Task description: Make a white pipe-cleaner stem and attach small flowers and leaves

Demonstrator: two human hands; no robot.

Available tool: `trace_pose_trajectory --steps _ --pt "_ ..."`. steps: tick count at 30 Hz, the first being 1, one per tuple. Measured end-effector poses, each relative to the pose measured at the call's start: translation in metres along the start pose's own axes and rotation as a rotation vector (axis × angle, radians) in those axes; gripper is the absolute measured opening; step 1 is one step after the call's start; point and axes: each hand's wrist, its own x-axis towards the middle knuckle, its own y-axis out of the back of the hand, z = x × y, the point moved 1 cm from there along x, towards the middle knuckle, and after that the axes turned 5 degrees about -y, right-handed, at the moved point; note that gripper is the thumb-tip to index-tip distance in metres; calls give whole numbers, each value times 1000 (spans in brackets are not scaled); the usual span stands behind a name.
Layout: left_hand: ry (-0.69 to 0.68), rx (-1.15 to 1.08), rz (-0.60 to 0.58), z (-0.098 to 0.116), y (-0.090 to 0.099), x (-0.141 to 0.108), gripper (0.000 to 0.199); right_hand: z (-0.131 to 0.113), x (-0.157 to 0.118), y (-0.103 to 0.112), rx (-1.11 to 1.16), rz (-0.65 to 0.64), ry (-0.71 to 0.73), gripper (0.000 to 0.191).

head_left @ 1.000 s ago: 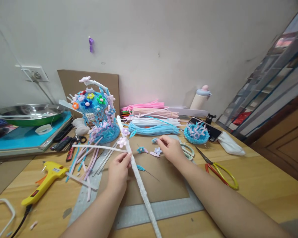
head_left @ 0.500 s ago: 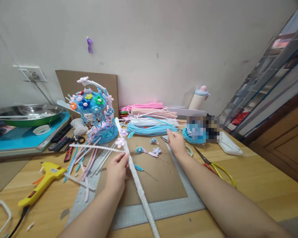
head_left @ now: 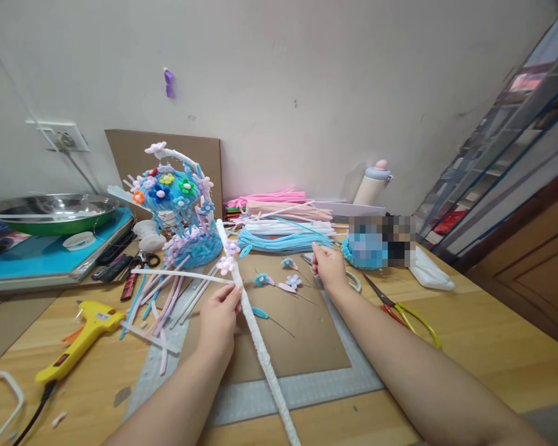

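My left hand [head_left: 221,316] pinches a long stem wrapped in white fuzzy pipe cleaner [head_left: 260,350], which slants from the middle of the table toward me. Pale pink flowers [head_left: 229,257] sit near its upper end. A white pipe cleaner [head_left: 181,274] runs leftward from beside my fingers. Further right, my right hand [head_left: 328,266] is raised with thumb and fingers pressed together; whatever they hold is too small to make out. A grey metal tool tip [head_left: 307,259] shows beside it. On the cardboard [head_left: 302,353] lie small wired flowers [head_left: 292,282] and a blue leaf on wire [head_left: 260,313].
A flowered blue pipe-cleaner ornament [head_left: 172,192] stands behind on the left. Bundles of pipe cleaners [head_left: 283,238] lie at the back. A yellow glue gun [head_left: 81,341] rests at left, yellow-handled scissors [head_left: 404,313] at right. A bottle [head_left: 372,184] stands by the wall.
Both hands stay almost where they were, and the stem is still in my left hand. Only a slight shift of the view shows.
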Motion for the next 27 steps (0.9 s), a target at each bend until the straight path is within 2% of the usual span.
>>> trace_pose_trajectory --steps 27 --pt "-8 27 -23 4 -1 -3 31 -4 -5 -2 22 -40 -23 42"
